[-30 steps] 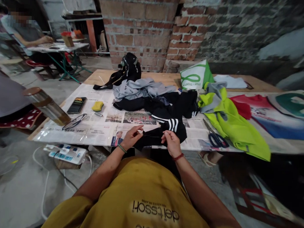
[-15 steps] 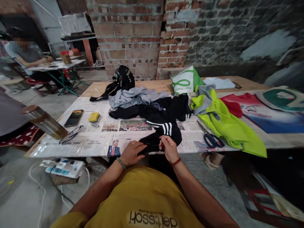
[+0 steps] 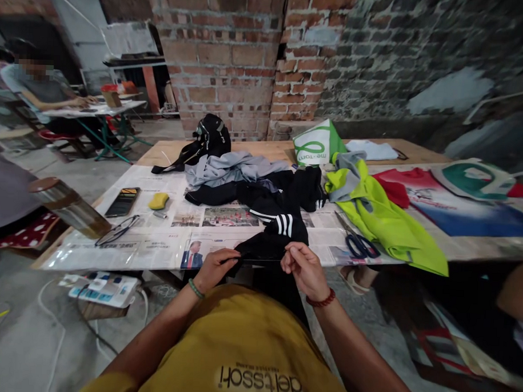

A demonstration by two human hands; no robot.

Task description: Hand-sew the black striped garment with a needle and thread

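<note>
The black garment with white stripes (image 3: 266, 242) lies crumpled on the table, one end drawn out to the front edge. My left hand (image 3: 218, 266) pinches that near end between thumb and fingers. Just right of the cloth, my right hand (image 3: 304, 270) is raised with thumb and fingertips pressed together. Whatever it pinches is too fine to make out. Navy-handled scissors (image 3: 363, 245) lie to the right of this hand, beside a neon yellow garment (image 3: 385, 214). A light grey cloth (image 3: 237, 166) is heaped behind the black one.
Newspaper under clear plastic covers the table (image 3: 148, 255). At left are a bottle (image 3: 70, 206), glasses (image 3: 118, 231), a phone (image 3: 123, 202) and a yellow sponge (image 3: 158, 201). An iron (image 3: 474, 179) stands far right. A power strip (image 3: 104, 287) sits below the left edge. Other people sit nearby.
My right hand has moved a little right and down, away from the cloth. My left hand has shifted slightly left, its fingers closing on the garment's edge. The view has shifted slightly.
</note>
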